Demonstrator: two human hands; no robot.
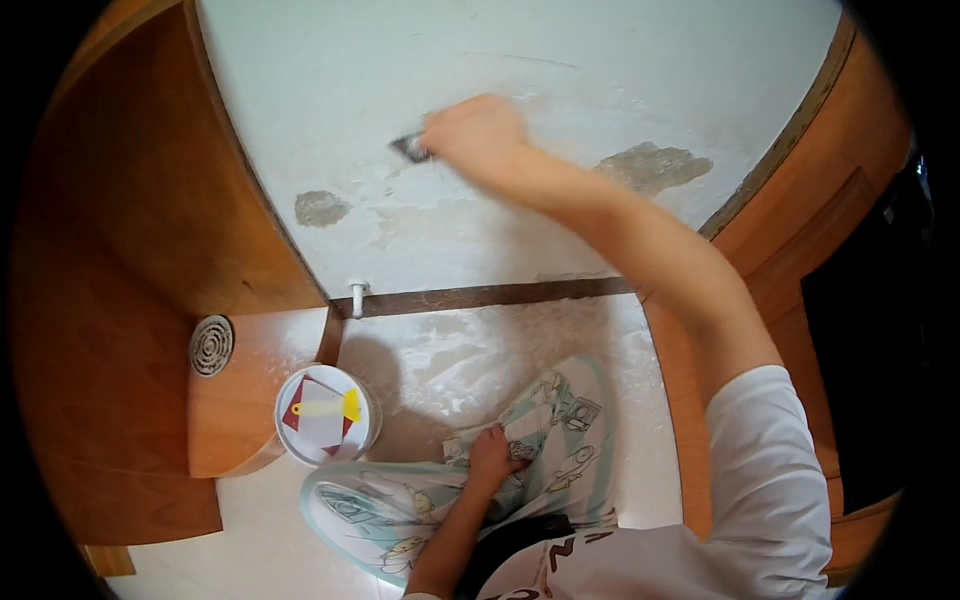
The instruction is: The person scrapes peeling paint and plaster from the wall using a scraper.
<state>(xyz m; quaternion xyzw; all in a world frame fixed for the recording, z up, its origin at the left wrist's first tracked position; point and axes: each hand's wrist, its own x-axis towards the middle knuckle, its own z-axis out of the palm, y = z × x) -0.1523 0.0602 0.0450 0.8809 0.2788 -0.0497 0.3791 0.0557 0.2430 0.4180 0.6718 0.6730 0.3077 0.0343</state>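
My right hand (476, 138) is closed around a small dark-bladed scraper (410, 148), its blade at the white wall (400, 60). Grey patches of bare wall show on both sides, one (322, 208) at the left and a larger one (655, 168) behind my right forearm. Down in my lap, my left hand (490, 455) rests on the patterned cloth (580, 430) over my legs. Its fingers are bent and partly hidden, so what they hold cannot be made out.
A white bucket (372, 415) with a red, white and yellow tool set on top stands at the left. White dust covers the floor (450, 350). A short white pipe (358, 298) juts out low on the wall. Wooden panels (130, 200) flank both sides.
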